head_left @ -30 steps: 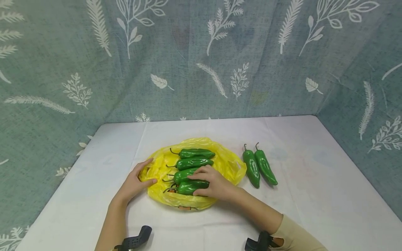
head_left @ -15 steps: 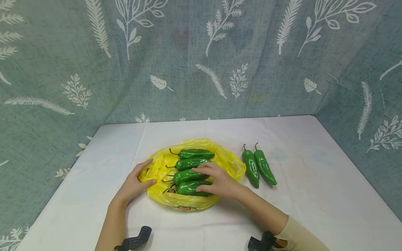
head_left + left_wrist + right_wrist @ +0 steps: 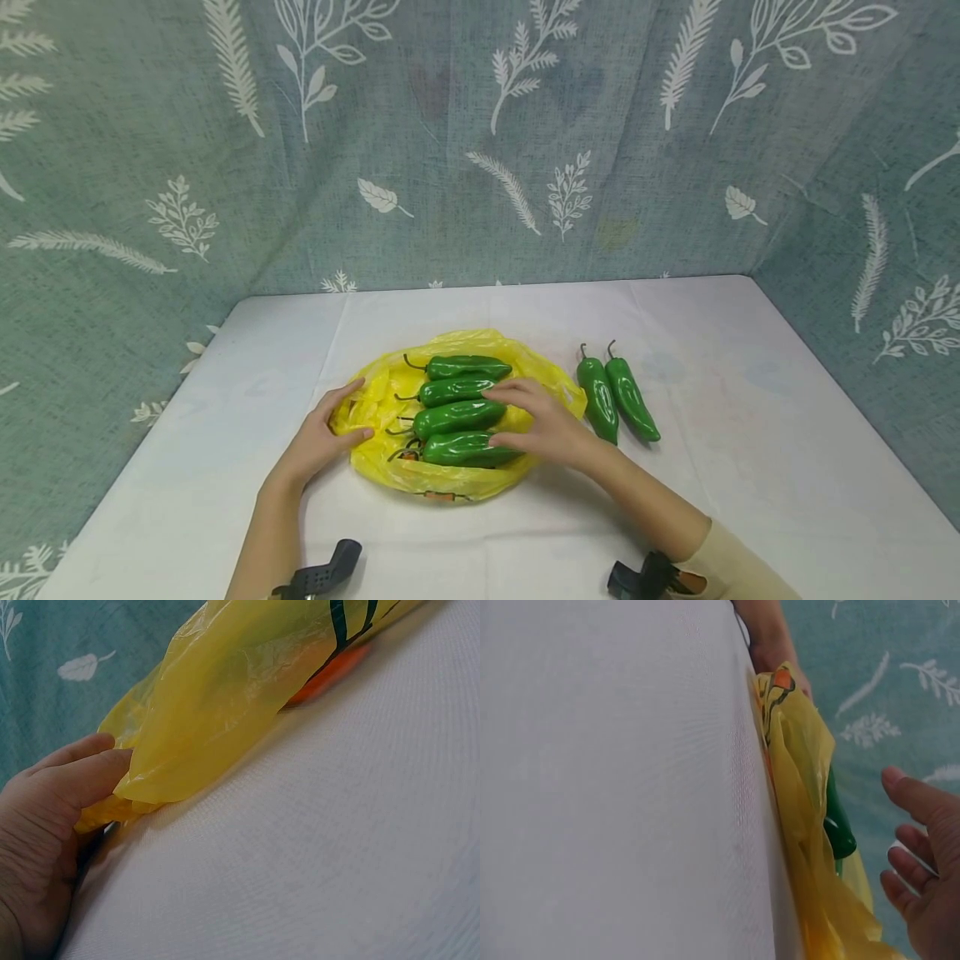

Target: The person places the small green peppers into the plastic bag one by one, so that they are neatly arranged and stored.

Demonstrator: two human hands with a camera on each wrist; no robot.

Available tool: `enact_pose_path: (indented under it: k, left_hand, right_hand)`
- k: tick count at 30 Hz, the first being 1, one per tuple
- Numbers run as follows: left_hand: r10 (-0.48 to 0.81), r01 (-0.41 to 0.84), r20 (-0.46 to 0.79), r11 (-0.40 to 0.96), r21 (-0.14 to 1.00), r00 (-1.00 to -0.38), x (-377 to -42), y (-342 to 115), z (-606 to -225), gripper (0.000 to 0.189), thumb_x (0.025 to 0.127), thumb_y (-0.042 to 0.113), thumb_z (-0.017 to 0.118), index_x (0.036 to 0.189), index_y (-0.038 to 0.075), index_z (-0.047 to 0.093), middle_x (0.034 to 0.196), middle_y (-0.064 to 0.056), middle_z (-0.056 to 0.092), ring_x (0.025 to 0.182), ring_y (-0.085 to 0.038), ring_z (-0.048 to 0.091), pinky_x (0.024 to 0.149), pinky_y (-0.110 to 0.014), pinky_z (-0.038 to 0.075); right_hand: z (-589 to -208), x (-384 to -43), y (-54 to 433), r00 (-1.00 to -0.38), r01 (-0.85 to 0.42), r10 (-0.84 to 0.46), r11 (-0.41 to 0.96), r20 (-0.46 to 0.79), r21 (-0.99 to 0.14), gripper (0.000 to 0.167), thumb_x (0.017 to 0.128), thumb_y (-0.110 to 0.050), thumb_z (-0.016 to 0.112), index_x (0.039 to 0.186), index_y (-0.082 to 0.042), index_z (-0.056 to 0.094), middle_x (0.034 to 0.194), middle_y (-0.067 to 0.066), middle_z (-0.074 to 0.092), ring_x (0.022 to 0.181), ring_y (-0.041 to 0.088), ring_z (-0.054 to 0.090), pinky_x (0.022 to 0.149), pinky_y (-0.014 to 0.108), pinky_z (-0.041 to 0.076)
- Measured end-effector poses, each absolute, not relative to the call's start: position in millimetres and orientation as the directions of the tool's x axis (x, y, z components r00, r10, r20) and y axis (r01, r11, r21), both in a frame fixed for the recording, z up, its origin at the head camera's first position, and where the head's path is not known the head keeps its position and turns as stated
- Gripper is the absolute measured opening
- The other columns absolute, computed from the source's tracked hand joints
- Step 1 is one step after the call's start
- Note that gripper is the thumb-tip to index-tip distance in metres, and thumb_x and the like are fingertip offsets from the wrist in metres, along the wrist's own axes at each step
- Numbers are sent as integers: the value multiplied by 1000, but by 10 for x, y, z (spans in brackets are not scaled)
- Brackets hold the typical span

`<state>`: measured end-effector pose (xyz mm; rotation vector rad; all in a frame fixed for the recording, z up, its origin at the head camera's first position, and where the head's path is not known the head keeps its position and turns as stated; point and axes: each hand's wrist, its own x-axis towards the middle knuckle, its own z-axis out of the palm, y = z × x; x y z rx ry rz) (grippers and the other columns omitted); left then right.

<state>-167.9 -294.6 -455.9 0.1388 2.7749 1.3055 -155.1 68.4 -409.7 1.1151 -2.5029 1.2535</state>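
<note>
A yellow plastic bag (image 3: 540, 387) lies spread on the table, with several green chili peppers (image 3: 461, 417) in a row on it, stems to the left. My left hand (image 3: 318, 437) rests at the bag's left edge, thumb and fingers spread apart and touching the plastic; in the left wrist view its fingertips are partly behind the bag's fold. My right hand (image 3: 540, 421) hovers by the tips of the lower peppers, thumb and fingers parted. The right wrist view shows this right hand (image 3: 930, 862) holding nothing, apart from the bag and a green pepper (image 3: 838, 821).
Two more green peppers (image 3: 597, 398) lie side by side just right of the bag. A white cloth (image 3: 750, 467) covers the table. Green-grey fabric (image 3: 450, 208) with white leaf prints hangs behind and at both sides.
My right hand has lifted off the lower peppers and drawn back to the right, its fingers parted. The left hand and the bag stay in place.
</note>
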Motion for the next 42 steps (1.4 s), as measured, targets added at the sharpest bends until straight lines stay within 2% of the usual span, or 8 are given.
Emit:
enact_pose_path:
  k: [7,13,18,24,34,37,42]
  left_hand:
    - [114,55,-25,642,765,-993,-1694,-2961,-4550,81,78,35,75,147,27,34,151,-11,30,142,-39,19,111,-64,15]
    - [114,53,-26,637,769,-993,-1701,-2959,-4554,80,78,36,75,147,27,34,151,-11,30,142,-39,19,110,-64,14]
    - [121,62,-20,639,767,-992,-1688,-2957,-4560,80,78,35,75,147,27,34,150,-11,31,141,-39,19,110,-64,15]
    - [119,61,-20,640,766,-993,-1681,-2963,-4573,80,79,35,75,147,27,34,150,-11,31,141,-39,20,110,-64,15]
    - [117,52,-30,635,770,-993,-1671,-2957,-4553,80,78,36,75,147,27,34,150,-11,31,141,-39,20,110,-64,15]
    - [120,57,-25,635,770,-992,-1670,-2959,-4549,80,78,36,75,147,27,34,150,-11,32,141,-39,20,110,-64,15]
    - [122,63,-21,638,767,-992,-1675,-2958,-4547,80,78,36,75,147,27,34,149,-11,32,141,-39,20,110,-64,15]
  right_hand:
    - [-4078,-1578,798,-732,-661,-526,394,433,-638,59,71,-18,82,125,-5,60,125,8,58,117,26,53,100,42,46]
    - [-4085,-1591,906,-746,-654,-490,409,452,-637,58,71,-17,82,124,-6,61,123,8,59,112,25,56,95,40,49]
    - [-4125,-1605,995,-734,-674,-466,416,493,-611,58,69,-15,83,121,-3,62,121,11,60,107,27,59,91,37,52]
    - [-4117,-1600,1112,-757,-648,-449,422,476,-634,57,69,-12,82,121,0,61,121,13,60,110,29,57,92,38,51]
    - [-4128,-1666,1319,-703,-711,-413,428,579,-558,58,68,-9,83,120,2,61,117,12,62,102,27,59,83,38,55]
    - [-4125,-1672,1392,-717,-696,-396,450,574,-559,59,67,-9,84,121,2,61,119,13,60,101,28,59,82,43,54]
    - [-4117,-1661,1526,-762,-645,-359,492,538,-585,62,68,-9,83,124,-3,59,123,12,58,111,29,55,90,48,49]
